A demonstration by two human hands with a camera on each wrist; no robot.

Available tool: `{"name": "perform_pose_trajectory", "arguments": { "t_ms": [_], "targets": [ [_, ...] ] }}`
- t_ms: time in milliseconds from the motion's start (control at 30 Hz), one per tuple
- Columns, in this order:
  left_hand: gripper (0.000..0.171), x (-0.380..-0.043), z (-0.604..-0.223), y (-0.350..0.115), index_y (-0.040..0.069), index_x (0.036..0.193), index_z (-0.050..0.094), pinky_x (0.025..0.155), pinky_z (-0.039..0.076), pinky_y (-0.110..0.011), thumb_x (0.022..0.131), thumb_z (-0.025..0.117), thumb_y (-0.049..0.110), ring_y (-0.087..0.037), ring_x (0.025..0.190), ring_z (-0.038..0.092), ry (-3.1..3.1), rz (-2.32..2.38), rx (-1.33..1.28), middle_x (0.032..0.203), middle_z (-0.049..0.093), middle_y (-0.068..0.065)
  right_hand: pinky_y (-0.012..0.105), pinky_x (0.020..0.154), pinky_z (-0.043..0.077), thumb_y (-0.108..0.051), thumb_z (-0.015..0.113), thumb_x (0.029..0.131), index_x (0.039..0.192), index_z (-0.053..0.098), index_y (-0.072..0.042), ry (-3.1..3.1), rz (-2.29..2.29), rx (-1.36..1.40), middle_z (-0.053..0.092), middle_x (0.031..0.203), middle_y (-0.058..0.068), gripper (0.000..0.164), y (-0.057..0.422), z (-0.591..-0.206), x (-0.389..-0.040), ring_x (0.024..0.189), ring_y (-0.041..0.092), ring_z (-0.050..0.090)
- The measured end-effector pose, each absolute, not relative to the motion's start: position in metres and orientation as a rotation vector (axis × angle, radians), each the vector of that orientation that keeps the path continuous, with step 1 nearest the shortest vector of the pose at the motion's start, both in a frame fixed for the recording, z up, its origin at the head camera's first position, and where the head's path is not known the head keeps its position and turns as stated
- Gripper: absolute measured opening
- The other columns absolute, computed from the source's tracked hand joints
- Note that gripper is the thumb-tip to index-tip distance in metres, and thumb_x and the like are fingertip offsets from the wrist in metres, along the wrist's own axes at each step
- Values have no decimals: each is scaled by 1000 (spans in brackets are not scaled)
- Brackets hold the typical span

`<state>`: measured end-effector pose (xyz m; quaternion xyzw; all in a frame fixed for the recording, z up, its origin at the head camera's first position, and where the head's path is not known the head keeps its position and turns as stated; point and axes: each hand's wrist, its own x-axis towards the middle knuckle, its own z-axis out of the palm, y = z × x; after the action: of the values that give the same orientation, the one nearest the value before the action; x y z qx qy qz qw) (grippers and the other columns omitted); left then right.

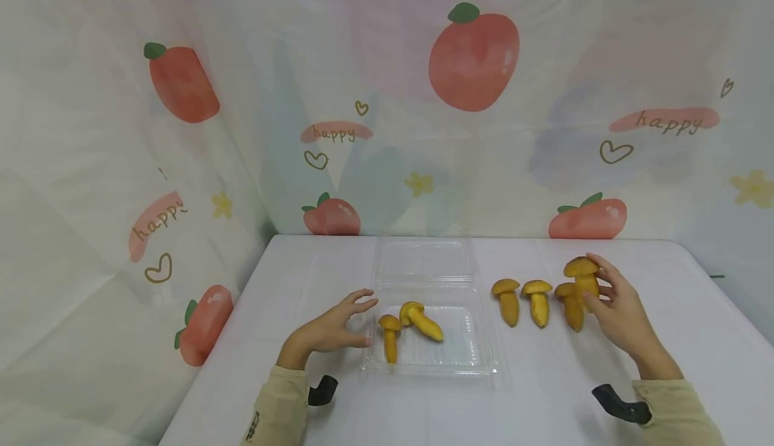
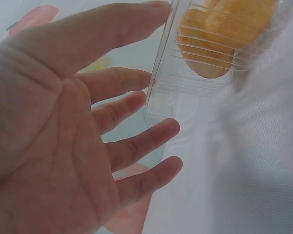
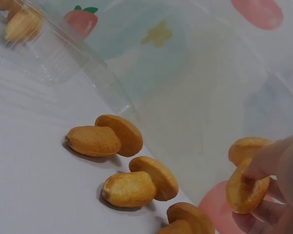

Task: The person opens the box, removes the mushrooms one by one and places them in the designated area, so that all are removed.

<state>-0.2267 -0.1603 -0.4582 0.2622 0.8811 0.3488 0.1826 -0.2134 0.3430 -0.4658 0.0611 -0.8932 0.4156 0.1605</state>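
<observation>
My right hand (image 1: pixel 623 315) pinches a yellow-brown mushroom (image 1: pixel 582 273) by its stem, the cap upward; in the right wrist view that mushroom (image 3: pixel 246 183) hangs between thumb and fingers. It overlaps another mushroom (image 1: pixel 571 308) lying on the table in the head view. Two more mushrooms, one left (image 1: pixel 508 301) and one beside it (image 1: pixel 538 303), lie in the same row. A clear plastic box (image 1: pixel 478 338) with its lid (image 1: pixel 423 259) folded back holds two mushrooms (image 1: pixel 391 338). My left hand (image 1: pixel 331 325) has its fingers spread at the box's left edge, fingertips right by the wall (image 2: pixel 161 63).
The box and the mushroom row stand on a white-covered table (image 1: pixel 435 406). Behind it hangs a cloth backdrop (image 1: pixel 387 63) printed with fruit, flowers and hearts. Dark curved pieces (image 1: pixel 623 406) stick out at both wrists, by the beige sleeves (image 1: pixel 278 399).
</observation>
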Motion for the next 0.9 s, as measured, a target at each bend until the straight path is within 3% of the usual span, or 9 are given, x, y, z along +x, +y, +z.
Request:
{"name": "perform_pose_trajectory", "arguments": {
  "t_ms": [100, 333, 567, 900],
  "targets": [
    [75, -227, -459, -161, 2, 156, 36, 119, 29, -65, 92, 73, 16, -43, 152, 27, 2488, 982, 740, 168, 19, -16, -1, 70, 44, 5, 54, 98, 159, 25, -3, -2543, 1220, 138, 41, 142, 38, 68, 346, -469, -214, 94, -24, 38],
    [75, -228, -460, -161, 3, 156, 36, 120, 28, -64, 93, 73, 16, -42, 153, 25, 2491, 976, 730, 168, 19, -14, 1, 67, 45, 6, 53, 96, 157, 28, -2, -2496, 1255, 28, 42, 138, 39, 67, 355, -472, -213, 86, -22, 41],
    [75, -227, -459, -160, 2, 156, 36, 119, 28, -65, 93, 73, 16, -43, 153, 26, 2493, 980, 731, 168, 19, -15, -2, 66, 41, 4, 51, 95, 156, 28, 1, -2499, 1226, -84, 43, 138, 38, 65, 364, -477, -213, 86, -20, 36],
    [75, -227, -459, -161, 2, 156, 36, 119, 28, -65, 92, 73, 15, -43, 153, 25, 2477, 999, 733, 168, 18, -15, -2, 66, 34, 1, 50, 95, 156, 27, 3, -2586, 1193, -286, 41, 144, 37, 65, 381, -491, -217, 98, 13, 48]
  ]
}}
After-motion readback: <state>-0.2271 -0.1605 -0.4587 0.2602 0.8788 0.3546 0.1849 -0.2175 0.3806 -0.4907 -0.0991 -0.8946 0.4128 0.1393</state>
